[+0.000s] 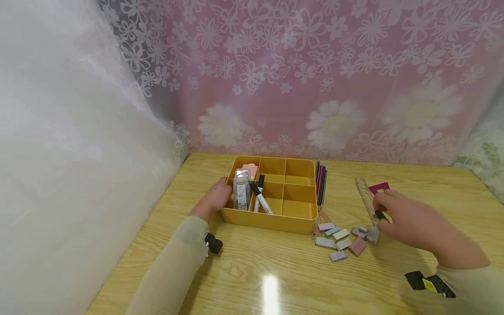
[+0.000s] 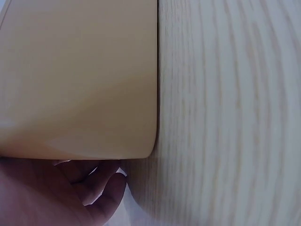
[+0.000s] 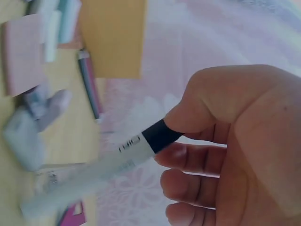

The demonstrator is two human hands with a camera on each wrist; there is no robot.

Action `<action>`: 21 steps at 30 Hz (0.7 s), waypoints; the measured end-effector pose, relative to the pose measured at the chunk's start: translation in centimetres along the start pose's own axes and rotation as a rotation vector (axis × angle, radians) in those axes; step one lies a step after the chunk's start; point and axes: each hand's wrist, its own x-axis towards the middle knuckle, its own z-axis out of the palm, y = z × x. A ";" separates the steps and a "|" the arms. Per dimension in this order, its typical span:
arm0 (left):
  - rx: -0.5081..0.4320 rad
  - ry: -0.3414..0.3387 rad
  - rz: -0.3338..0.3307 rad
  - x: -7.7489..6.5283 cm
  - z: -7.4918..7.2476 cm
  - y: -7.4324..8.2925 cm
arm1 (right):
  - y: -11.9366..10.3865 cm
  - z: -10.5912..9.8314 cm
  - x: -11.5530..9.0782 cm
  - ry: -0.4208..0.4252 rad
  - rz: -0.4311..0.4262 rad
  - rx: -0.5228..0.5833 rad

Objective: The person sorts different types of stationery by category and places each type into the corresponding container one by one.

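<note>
At the left wall of a yellow compartment box (image 1: 271,222), my left hand (image 1: 219,195) grips the side, part of it lapping over the rim. In the left wrist view its curled fingers (image 2: 110,195) show beside the box wall (image 2: 80,80). My right hand (image 1: 409,218) pinches a white marker (image 3: 94,176) by its black end between thumb and index finger, the other fingers curled loosely. It is over the right of the table, near a clear ruler (image 1: 364,197) and a magenta piece (image 1: 379,188). Two markers (image 1: 263,201) with black caps lean in the box.
Clear plastic cases (image 1: 241,194) and a pink item (image 1: 250,169) fill the box's left compartments. Several pencils (image 1: 321,181) lie along its right side. Several pastel eraser blocks (image 1: 341,238) are scattered before my right hand. A floral curtain (image 1: 291,87) hangs behind the table.
</note>
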 end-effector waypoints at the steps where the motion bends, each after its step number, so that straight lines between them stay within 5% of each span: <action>1: -0.001 -0.003 -0.001 0.0 0.0 0.0 | -0.2 -0.4 0.0 0.003 0.001 0.002; 10: -0.008 -0.003 0.024 -0.5 -0.1 0.5 | -2.9 -3.5 0.3 0.092 -0.026 0.076; 21: -0.023 -0.015 0.002 -0.6 -0.2 0.5 | -6.6 -4.6 1.5 0.328 -0.120 0.207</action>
